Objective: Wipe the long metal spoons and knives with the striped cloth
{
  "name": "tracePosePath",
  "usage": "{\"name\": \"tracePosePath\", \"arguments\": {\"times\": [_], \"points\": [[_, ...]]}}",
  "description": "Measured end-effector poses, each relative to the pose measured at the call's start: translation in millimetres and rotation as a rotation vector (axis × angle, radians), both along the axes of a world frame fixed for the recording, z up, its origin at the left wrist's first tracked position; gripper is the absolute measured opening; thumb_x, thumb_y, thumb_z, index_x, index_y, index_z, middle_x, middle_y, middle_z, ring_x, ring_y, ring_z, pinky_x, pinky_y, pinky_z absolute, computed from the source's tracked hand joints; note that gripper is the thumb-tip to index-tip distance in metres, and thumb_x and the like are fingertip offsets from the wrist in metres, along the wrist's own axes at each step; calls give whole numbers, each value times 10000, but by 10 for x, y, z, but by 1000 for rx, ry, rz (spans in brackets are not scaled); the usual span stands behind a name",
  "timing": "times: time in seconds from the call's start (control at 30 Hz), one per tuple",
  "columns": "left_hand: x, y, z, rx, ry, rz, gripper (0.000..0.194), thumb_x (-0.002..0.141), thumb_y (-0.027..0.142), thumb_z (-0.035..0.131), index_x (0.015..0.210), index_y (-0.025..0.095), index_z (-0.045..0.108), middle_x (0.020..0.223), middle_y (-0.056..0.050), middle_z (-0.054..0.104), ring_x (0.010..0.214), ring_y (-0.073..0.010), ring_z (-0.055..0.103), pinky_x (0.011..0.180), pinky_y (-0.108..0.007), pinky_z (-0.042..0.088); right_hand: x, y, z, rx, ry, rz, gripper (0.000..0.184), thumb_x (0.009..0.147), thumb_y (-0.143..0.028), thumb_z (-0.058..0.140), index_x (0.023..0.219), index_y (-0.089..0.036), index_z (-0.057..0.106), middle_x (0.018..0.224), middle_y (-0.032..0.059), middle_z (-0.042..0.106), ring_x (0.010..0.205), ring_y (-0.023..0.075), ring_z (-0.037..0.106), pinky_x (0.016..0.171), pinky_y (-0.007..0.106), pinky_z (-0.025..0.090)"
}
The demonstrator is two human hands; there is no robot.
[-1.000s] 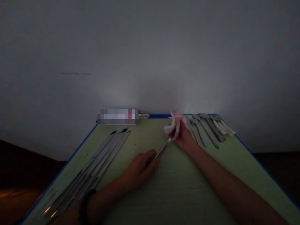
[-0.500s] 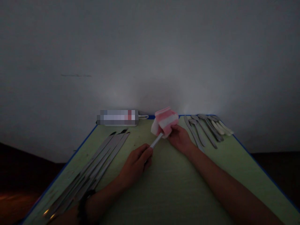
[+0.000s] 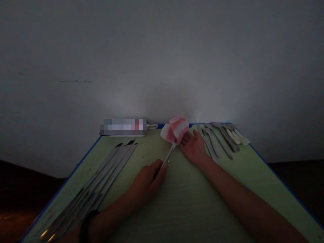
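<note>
My left hand [image 3: 149, 180] is closed around a slim piece of metal cutlery [image 3: 169, 156] that points away from me. A pink-and-white striped cloth [image 3: 179, 128] covers its far end, so its kind is hidden. My right hand [image 3: 194, 148] is turned palm up at the cloth's right side, thumb raised away and fingers stretched out. Its fingertips reach the lower edge of the cloth; whether they bear its weight I cannot tell.
Several long table knives [image 3: 111, 172] lie side by side on the left of the green table [image 3: 187, 209]. Spoons and other cutlery [image 3: 217, 140], some with white handles [image 3: 235, 136], lie at the far right. A blurred-out box [image 3: 124, 128] with a white loop stands against the wall.
My right hand has loosened its grip on the cloth and turned palm up with its thumb lifted off. More of the cutlery shows below the cloth, and it stands steeper.
</note>
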State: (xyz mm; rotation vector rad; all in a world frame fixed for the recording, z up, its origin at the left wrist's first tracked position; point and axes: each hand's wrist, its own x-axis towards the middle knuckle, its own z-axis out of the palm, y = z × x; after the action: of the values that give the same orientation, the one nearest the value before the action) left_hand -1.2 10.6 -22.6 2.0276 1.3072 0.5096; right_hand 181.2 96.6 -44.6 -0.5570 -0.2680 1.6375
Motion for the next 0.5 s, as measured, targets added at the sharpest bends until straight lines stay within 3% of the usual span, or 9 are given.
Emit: {"name": "tracePosePath", "arguments": {"times": [0.07,0.23,0.37,0.5], "points": [[13,-21,-20,48,97,-70,275,917,368,328,752,196,467,585,27,509,528,-143,509,513,-245,325,21,-20,23,-17,15,23,277,811,-380,423,831,-171,604,755,50,678,691,163,631,629,294,522],[39,-72,-48,119,216,-135,257,910,350,340,756,204,484,593,15,535,524,-145,513,528,-253,315,21,-34,2,-11,10,39,202,752,-178,423,813,-161,615,711,20,688,614,151,622,611,296,524],[20,-64,-30,46,109,-54,281,906,374,341,732,202,478,572,28,508,525,-143,502,507,-242,314,-13,-19,-5,21,-13,45,190,740,-177,420,742,-165,610,644,13,652,534,132,576,596,270,520],[-8,-22,-15,-27,-53,23,297,896,389,359,697,194,463,564,45,459,521,-131,470,490,-232,314,-52,-31,30,66,-95,46,228,762,-224,403,759,-179,626,663,31,652,611,170,606,645,335,531]]}}
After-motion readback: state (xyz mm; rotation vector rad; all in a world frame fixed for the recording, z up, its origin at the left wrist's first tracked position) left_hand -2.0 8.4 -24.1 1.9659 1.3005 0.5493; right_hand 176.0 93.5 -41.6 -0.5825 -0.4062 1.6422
